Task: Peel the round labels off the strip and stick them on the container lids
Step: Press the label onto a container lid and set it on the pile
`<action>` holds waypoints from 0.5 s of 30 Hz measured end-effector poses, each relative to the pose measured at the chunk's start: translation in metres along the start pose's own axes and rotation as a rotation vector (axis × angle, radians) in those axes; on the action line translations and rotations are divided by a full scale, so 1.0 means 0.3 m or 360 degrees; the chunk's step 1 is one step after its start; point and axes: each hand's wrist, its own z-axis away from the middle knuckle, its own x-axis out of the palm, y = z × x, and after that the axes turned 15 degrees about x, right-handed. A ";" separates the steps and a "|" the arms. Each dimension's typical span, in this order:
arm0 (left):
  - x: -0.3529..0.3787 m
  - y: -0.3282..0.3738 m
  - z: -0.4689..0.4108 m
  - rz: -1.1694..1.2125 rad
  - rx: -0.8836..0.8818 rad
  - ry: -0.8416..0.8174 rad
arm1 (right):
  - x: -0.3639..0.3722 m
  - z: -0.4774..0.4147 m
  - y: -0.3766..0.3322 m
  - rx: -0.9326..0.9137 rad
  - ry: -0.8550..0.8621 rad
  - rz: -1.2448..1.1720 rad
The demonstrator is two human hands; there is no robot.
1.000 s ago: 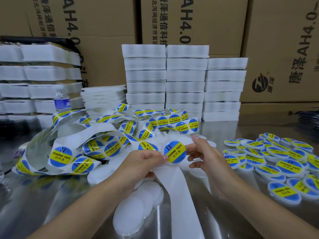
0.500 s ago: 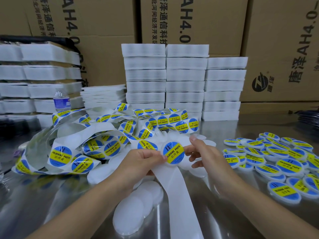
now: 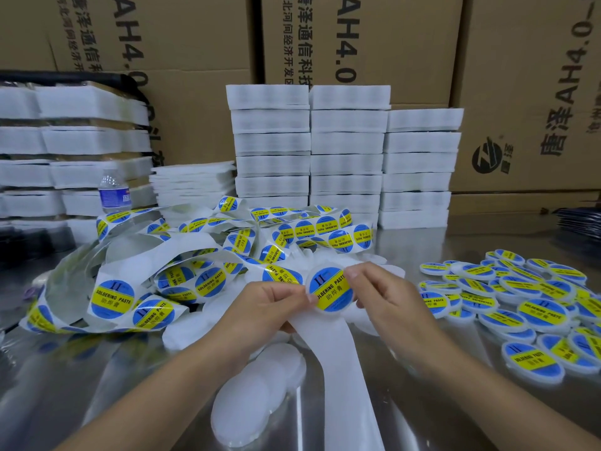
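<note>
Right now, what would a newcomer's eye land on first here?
Dead centre, the left hand and right hand pinch a round lid wearing a blue-and-yellow label. To their left sprawls a tangled label strip, and to their right lies a heap of finished lids. White stacks stand behind.

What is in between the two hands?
A white lid with a blue and yellow label, pinched by the left hand and right hand, in the head view.

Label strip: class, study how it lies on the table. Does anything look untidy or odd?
The label strip lies in a tangled, twisted heap at left. Its bare backing trails toward the camera. Labelled lids at right overlap.
</note>
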 end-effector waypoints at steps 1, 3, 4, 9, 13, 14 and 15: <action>0.001 0.003 0.003 0.0028 0.0005 -0.0073 | 0.005 0.005 0.003 -0.0035 -0.0046 0.0054; 0.003 0.011 0.012 0.0082 0.0026 -0.0223 | 0.011 0.009 0.006 -0.0063 -0.0083 0.0160; 0.005 0.013 0.015 0.0094 0.0039 -0.0265 | 0.011 0.009 0.006 -0.0052 -0.0090 0.0194; 0.012 0.001 0.019 -0.0036 0.0153 -0.0333 | 0.011 0.012 0.012 -0.0055 -0.0058 0.0413; 0.014 -0.010 0.018 -0.0127 0.0202 -0.0347 | 0.005 0.016 0.004 -0.0018 -0.0014 0.0552; 0.014 -0.014 0.018 -0.0145 0.0207 -0.0352 | 0.003 0.015 0.002 -0.0010 0.0003 0.0587; 0.013 -0.017 0.019 -0.0170 0.0213 -0.0355 | 0.002 0.014 0.001 -0.0005 0.0019 0.0618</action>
